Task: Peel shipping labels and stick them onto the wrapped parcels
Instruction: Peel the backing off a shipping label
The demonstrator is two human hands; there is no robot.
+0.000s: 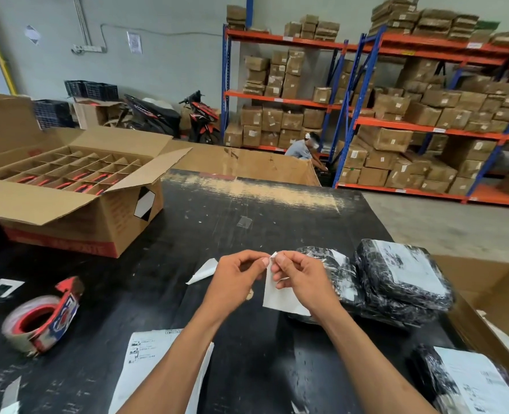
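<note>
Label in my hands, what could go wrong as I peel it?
Both hands, left hand and right hand, pinch only the top corner of the label, so it might tear or curl onto itself. It hangs just above the parcels, so it could stick early or crooked. These parcels already show labels; double-labelling is possible.

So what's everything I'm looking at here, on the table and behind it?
Black plastic-wrapped parcels: three, white labels on them, table's right side.
White shipping label: one, pinched at its top corner by both hands.
Printed label sheets: near edge, count unclear.
Peeled white backing paper: one, left of the hands.
Red-and-blue tape dispenser: one, table's left.
Open brown cardboard carton with dividers: one, far left.
Orange-and-blue shelving racks: stacked with brown boxes, behind.
Red-and-black scooter: one, by the wall.
Left hand, right hand: working the label.
</note>
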